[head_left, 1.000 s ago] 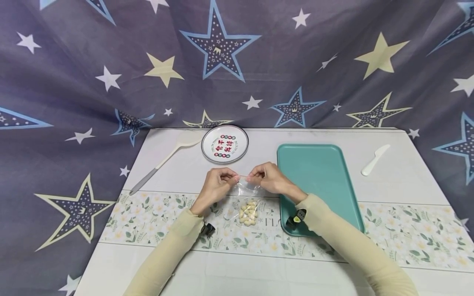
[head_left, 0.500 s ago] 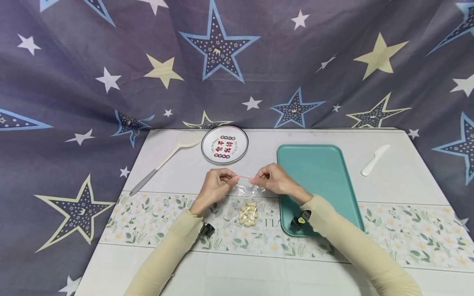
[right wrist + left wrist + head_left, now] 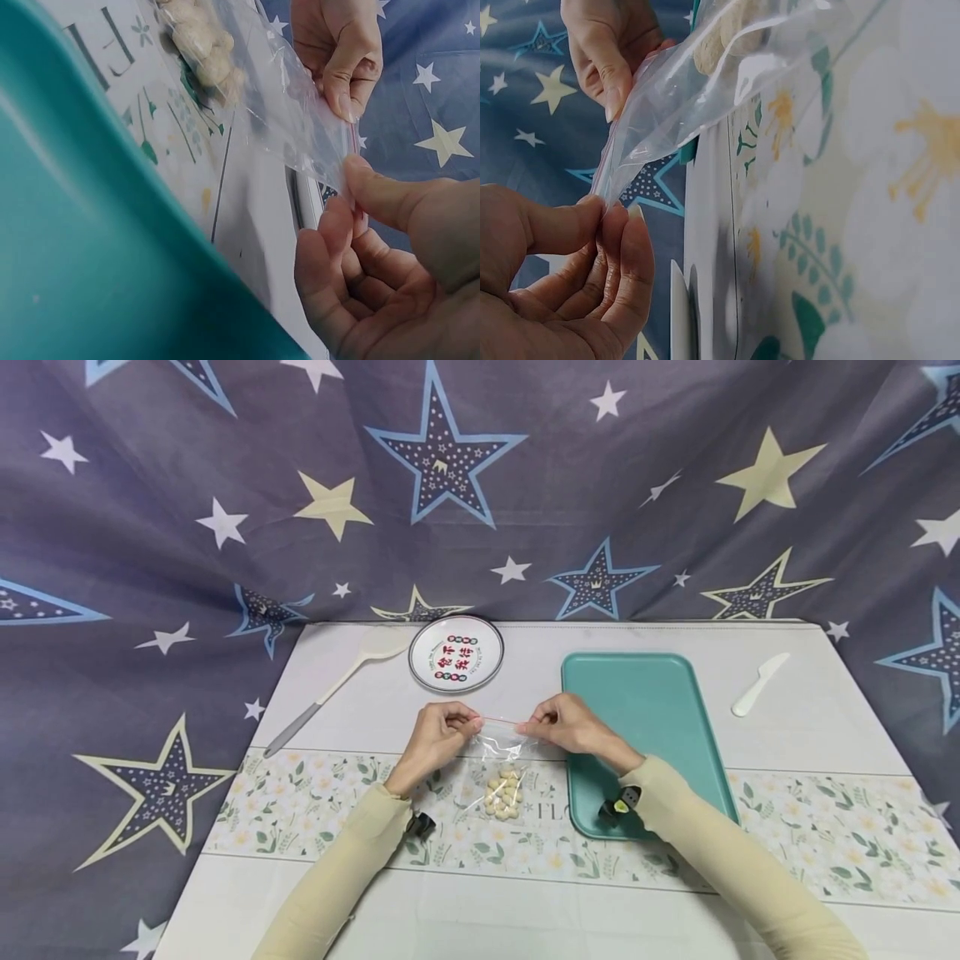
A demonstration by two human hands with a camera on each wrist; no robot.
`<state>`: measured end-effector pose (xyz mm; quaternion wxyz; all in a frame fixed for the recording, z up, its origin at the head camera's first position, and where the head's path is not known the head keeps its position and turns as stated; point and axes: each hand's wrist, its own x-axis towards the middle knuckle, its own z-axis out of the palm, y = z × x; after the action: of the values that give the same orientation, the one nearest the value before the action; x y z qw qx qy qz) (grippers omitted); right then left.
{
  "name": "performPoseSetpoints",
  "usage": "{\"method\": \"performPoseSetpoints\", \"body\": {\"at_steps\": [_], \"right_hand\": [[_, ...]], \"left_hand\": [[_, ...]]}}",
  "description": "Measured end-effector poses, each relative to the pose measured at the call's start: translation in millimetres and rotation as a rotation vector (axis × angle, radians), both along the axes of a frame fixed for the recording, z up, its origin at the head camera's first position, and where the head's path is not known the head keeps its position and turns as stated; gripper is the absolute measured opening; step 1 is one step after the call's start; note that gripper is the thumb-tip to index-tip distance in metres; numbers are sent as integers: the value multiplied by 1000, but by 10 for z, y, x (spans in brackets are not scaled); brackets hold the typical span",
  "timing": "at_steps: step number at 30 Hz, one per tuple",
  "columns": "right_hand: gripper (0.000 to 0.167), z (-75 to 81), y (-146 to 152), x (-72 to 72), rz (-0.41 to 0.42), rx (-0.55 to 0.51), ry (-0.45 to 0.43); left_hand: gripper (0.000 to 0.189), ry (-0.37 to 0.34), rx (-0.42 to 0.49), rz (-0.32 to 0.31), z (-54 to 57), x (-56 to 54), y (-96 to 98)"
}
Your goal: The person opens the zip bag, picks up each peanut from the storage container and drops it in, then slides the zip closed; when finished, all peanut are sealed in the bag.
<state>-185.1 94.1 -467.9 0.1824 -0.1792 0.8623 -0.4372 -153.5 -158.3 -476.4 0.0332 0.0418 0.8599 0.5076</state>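
A clear zip bag (image 3: 498, 747) with a red strip along its top edge hangs between both hands. Inside, at its bottom, lie several pale, rounded, nut-like pieces (image 3: 503, 793). My left hand (image 3: 441, 732) pinches the left end of the strip between thumb and fingers. At the strip's other end, my right hand (image 3: 568, 724) pinches it the same way. In the left wrist view the bag (image 3: 675, 105) stretches from thumb to thumb, its top edge drawn straight. The right wrist view shows the right thumb (image 3: 382, 191) pressed on the red strip.
A teal tray (image 3: 637, 693) lies under the right forearm. Behind the hands sits a white plate (image 3: 456, 653) with red lettering. A long-handled spatula or spoon (image 3: 337, 685) lies at left, a white knife (image 3: 761, 685) at right. A star-patterned curtain (image 3: 525, 485) hangs behind the table.
My right hand has slid to the right along the red strip, so more of the strip shows between the hands. My left hand has stayed in place.
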Motion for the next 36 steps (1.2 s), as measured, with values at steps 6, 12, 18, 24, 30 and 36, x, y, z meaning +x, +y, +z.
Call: {"method": "performPoseSetpoints", "body": {"at_steps": [6,12,18,24,30,36], "right_hand": [[29,-5,51,7,-5,-8,-9],[23,-22,61,7,-18,-49,16],[11,-54,70,-31,-38,-112,29],[9,-19,71,-115,-54,-105,28],[27,-41,58,-234,-71,-80,39],[20,-58,22,-314,-95,-40,36]], "left_hand": [[8,-4,-15,-4,-5,-2,6],[7,-10,-27,3,-20,-21,29],[8,-55,1,-1,-40,-43,61],[10,-74,-13,-6,-51,-105,57],[13,-67,-44,-19,-39,-238,38],[18,-92,-48,-16,-31,-329,42]]}}
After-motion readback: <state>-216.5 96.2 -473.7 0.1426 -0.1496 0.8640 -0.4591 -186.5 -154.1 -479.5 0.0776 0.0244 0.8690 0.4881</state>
